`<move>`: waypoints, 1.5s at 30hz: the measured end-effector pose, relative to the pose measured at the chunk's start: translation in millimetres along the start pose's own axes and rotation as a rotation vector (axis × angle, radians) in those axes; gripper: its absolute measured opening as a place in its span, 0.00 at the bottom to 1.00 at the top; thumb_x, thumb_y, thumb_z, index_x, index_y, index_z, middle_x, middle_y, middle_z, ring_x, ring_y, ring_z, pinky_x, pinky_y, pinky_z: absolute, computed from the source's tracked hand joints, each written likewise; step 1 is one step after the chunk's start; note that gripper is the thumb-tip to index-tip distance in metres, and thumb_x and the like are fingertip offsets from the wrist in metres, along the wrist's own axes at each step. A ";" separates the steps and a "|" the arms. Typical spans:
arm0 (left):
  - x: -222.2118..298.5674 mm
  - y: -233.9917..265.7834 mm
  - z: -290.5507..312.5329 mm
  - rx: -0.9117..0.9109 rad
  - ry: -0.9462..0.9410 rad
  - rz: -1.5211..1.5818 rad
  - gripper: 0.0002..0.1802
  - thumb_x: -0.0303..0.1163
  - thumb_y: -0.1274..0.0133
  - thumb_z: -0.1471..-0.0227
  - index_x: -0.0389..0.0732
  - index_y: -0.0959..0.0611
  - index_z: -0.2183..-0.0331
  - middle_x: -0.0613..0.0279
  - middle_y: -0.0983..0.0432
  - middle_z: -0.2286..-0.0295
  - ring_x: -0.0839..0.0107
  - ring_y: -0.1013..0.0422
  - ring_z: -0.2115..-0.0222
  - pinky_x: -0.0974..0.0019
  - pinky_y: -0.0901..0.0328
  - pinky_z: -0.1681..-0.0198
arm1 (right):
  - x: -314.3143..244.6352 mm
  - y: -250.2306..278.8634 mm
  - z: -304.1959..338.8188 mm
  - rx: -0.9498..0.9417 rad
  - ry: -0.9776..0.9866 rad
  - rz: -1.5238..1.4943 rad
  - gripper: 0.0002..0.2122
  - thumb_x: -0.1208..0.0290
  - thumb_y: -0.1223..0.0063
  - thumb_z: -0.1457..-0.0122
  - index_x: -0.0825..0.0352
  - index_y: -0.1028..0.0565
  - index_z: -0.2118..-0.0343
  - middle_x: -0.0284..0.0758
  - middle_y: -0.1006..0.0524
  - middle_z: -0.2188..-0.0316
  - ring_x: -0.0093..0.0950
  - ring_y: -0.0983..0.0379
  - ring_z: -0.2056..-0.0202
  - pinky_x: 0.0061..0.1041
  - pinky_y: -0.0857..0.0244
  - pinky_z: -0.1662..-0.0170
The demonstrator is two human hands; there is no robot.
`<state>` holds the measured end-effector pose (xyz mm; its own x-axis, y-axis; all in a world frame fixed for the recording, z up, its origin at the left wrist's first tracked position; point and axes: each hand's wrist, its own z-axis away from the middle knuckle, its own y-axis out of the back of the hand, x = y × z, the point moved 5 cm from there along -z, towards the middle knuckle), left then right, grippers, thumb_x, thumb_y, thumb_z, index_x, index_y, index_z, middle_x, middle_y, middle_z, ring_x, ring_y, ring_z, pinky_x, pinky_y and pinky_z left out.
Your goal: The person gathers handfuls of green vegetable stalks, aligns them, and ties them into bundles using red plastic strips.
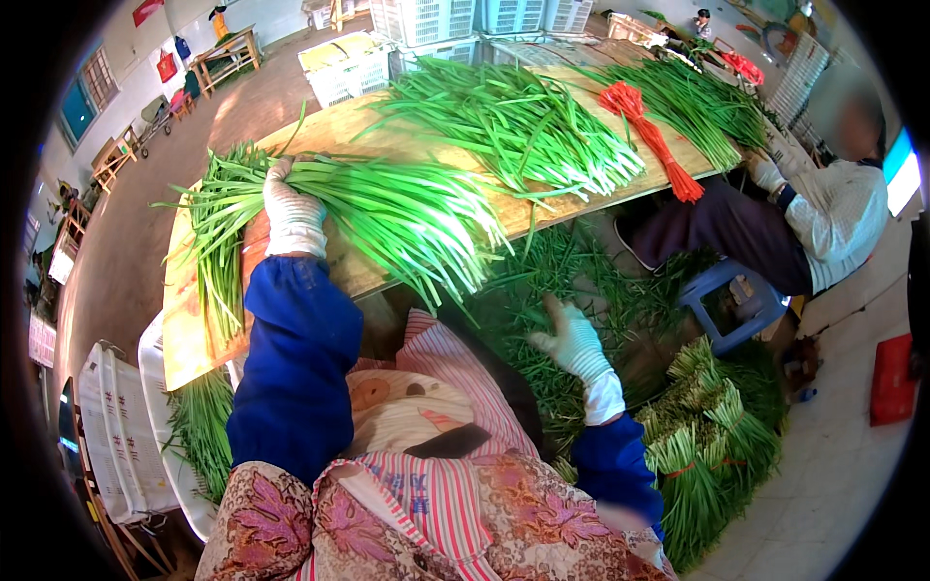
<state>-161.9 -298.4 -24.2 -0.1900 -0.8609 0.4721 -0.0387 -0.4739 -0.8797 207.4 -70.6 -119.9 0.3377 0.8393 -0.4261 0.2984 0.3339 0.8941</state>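
Note:
My left hand, in a white glove, is closed around a loose bunch of garlic chives on the wooden tabletop. The pale stem ends fan out to the right, over the table's near edge. Leafy tips hang to the left of the hand. My right hand, also gloved, is apart from the table, above green trimmings on the floor. Its fingers are spread, with nothing seen in them. A larger pile of chives lies farther back on the table.
Red ties lie between that pile and more chives. A co-worker sits at the right near a blue stool. Tied bundles stand at my right. Plastic crates are stacked behind the table.

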 end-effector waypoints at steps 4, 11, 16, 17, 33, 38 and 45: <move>-2.7 -5.0 -0.6 -0.026 0.035 0.032 0.05 0.27 0.52 0.56 0.36 0.29 0.75 0.56 0.31 0.79 0.56 0.33 0.75 0.44 0.35 0.57 | -76.8 -1.0 -21.0 -0.177 0.076 -0.692 0.18 0.61 0.48 0.46 0.72 0.28 0.59 0.46 0.24 0.66 0.40 0.27 0.65 0.30 0.34 0.59; 8.9 -12.6 4.6 -0.266 0.087 0.048 0.09 0.31 0.46 0.55 0.36 0.25 0.70 0.58 0.28 0.80 0.62 0.31 0.75 0.57 0.33 0.67 | -30.6 -45.1 -8.8 -0.283 -0.028 -0.655 0.13 0.64 0.51 0.44 0.71 0.26 0.64 0.39 0.23 0.69 0.32 0.26 0.67 0.28 0.33 0.62; 10.5 -52.5 42.3 -0.426 0.064 0.121 0.13 0.32 0.46 0.52 0.35 0.26 0.66 0.68 0.37 0.84 0.73 0.39 0.81 0.70 0.40 0.72 | 45.6 -8.9 10.4 -0.058 -0.035 -0.042 0.22 0.55 0.47 0.50 0.69 0.27 0.59 0.48 0.25 0.62 0.45 0.29 0.58 0.36 0.34 0.56; 12.3 -59.1 48.5 -0.468 0.050 0.118 0.13 0.32 0.46 0.51 0.35 0.26 0.65 0.69 0.39 0.85 0.75 0.41 0.81 0.72 0.41 0.73 | 36.1 18.5 0.4 0.064 -0.056 -0.178 0.21 0.60 0.45 0.50 0.70 0.28 0.57 0.48 0.26 0.60 0.43 0.28 0.59 0.34 0.34 0.55; 22.8 -135.0 124.9 -0.606 0.112 0.010 0.12 0.31 0.48 0.49 0.37 0.26 0.63 0.69 0.36 0.81 0.75 0.38 0.81 0.72 0.37 0.71 | -185.9 109.2 -67.5 0.119 0.418 -0.436 0.50 0.58 0.35 0.64 0.73 0.54 0.39 0.57 0.45 0.43 0.48 0.48 0.42 0.37 0.51 0.40; 2.9 -157.8 146.1 -0.419 0.056 -0.167 0.14 0.31 0.44 0.53 0.37 0.24 0.63 0.65 0.28 0.75 0.69 0.29 0.75 0.66 0.30 0.75 | -219.2 121.6 -87.9 0.157 0.196 -0.252 0.46 0.64 0.37 0.62 0.71 0.52 0.41 0.56 0.32 0.55 0.49 0.32 0.57 0.38 0.35 0.54; 28.4 -200.7 142.1 -0.685 -0.144 -0.656 0.13 0.33 0.43 0.54 0.37 0.20 0.65 0.64 0.24 0.72 0.76 0.29 0.73 0.73 0.34 0.70 | -222.1 129.5 -134.0 -0.486 0.410 -1.119 0.21 0.71 0.43 0.54 0.71 0.31 0.56 0.33 0.26 0.71 0.24 0.28 0.64 0.25 0.35 0.62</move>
<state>-20.2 -254.1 173.9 0.1943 -0.4988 0.8446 -0.6681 -0.6977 -0.2584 51.5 -156.2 108.9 -0.2080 0.0430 -0.9772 -0.1434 0.9869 0.0740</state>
